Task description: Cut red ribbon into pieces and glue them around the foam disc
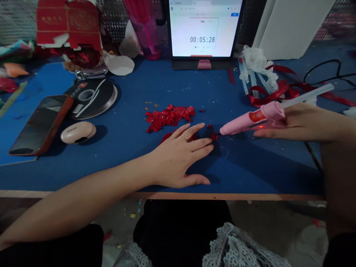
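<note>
My right hand (294, 120) is closed round a pink hot glue gun (247, 119), its nozzle pointing left and a clear glue stick (308, 95) jutting from its back. The nozzle tip is at a small red piece (214, 136) on the table. Beside that piece, my left hand (180, 157) lies palm down with fingers spread, a ring on one finger. Its fingertips come close to the small piece; whether they touch it I cannot tell. More red material (167, 137) shows partly from under this hand. Just beyond lies a pile of crumpled red pieces (169, 116).
A tablet (203, 29) showing a timer stands at the back. To the left are a phone (41, 124), a pale pink case (78, 132) and a ribbon spool (93, 97). Glue sticks (253, 83) and red ribbon (267, 97) lie at right. The wooden table edge (178, 195) runs in front.
</note>
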Available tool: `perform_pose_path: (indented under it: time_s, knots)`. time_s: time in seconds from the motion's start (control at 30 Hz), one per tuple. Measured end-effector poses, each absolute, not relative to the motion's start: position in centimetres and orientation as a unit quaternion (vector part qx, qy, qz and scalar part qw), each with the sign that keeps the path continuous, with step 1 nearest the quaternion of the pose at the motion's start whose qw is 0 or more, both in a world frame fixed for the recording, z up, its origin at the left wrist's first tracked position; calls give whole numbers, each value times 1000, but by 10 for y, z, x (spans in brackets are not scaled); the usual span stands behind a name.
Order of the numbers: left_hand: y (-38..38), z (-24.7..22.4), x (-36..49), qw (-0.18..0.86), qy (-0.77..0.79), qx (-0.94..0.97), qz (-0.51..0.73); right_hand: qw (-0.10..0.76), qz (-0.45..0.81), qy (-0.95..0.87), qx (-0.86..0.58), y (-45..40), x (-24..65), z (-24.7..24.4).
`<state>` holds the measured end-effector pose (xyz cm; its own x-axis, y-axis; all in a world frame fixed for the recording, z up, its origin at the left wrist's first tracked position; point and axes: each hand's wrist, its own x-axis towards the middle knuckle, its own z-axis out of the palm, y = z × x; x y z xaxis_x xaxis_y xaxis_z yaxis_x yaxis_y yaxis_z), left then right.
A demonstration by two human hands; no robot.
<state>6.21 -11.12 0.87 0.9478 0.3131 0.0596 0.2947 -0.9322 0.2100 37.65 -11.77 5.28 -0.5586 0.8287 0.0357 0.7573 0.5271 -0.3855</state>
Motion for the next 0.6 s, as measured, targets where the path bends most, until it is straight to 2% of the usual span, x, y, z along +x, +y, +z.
perform_pose_path:
  time_s: [0.3,0.5,0.6]
  knots:
    - [-112,9,62,103,159,981,51,100,183,-872,-442,-120,369,62]
    - [-113,11,63,107,163,980,47,98,157,-885,-428,-126,363,68]
    - [-113,12,63,113,164,979,45,109,100,-863,-483,-131,362,70]
